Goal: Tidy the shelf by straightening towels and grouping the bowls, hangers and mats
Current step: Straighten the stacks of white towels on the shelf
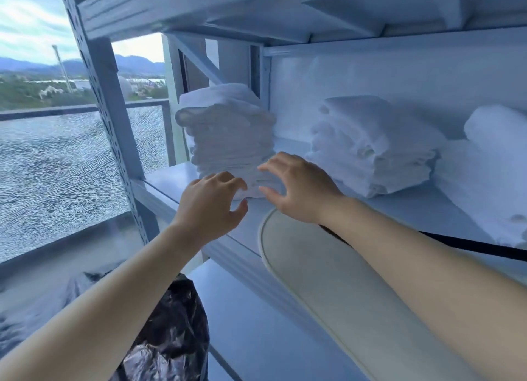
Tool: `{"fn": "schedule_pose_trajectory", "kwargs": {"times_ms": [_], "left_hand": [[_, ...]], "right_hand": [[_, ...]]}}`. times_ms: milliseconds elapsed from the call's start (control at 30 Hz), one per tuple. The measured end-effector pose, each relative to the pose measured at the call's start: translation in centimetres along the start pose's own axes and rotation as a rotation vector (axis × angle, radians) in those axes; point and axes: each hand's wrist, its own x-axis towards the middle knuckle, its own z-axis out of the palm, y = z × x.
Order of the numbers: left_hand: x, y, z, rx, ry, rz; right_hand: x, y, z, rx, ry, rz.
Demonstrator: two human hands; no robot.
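A tall stack of folded white towels [228, 132] stands at the left end of the white metal shelf [168, 181]. My left hand [209, 209] is at the stack's bottom front corner, fingers curled loosely against the lowest towels. My right hand [299, 186] hovers just right of the same corner, fingers spread and relaxed, holding nothing. A second, lower pile of folded white towels [373, 144] lies to the right, and a rolled or heaped white towel [493, 152] sits at the far right. A beige oval mat [328, 281] hangs over the shelf's front edge under my right forearm.
A black strap-like object [470, 245] lies on the shelf behind my right arm. A black plastic bag [174, 338] sits below by the lower shelf. The perforated shelf upright [105, 95] stands left, with a cracked glass railing panel [57, 181] beyond it. Another shelf is close overhead.
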Motion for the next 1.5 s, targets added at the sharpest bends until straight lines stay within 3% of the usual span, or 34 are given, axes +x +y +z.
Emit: {"fn": "schedule_pose_trajectory", "kwargs": {"times_ms": [400, 667, 967, 1200, 1500], "left_hand": [[3.5, -4.3, 5.3, -0.015, -0.01, 0.052], [3.8, -5.4, 8.5, -0.012, 0.07, -0.034], [3.7, -5.6, 9.3, 0.013, 0.134, -0.045], [3.4, -5.3, 8.9, -0.052, 0.057, -0.059], [4.8, -4.4, 8.7, 0.087, 0.039, 0.108]], "right_hand": [[5.3, 0.9, 7.5, -0.04, -0.061, 0.114], [5.6, 2.6, 10.4, -0.069, 0.045, 0.166], [5.5, 3.5, 11.0, -0.02, 0.024, 0.233], [5.4, 3.5, 11.0, -0.001, 0.041, 0.248], [5.4, 3.4, 10.9, 0.002, 0.023, 0.257]]}}
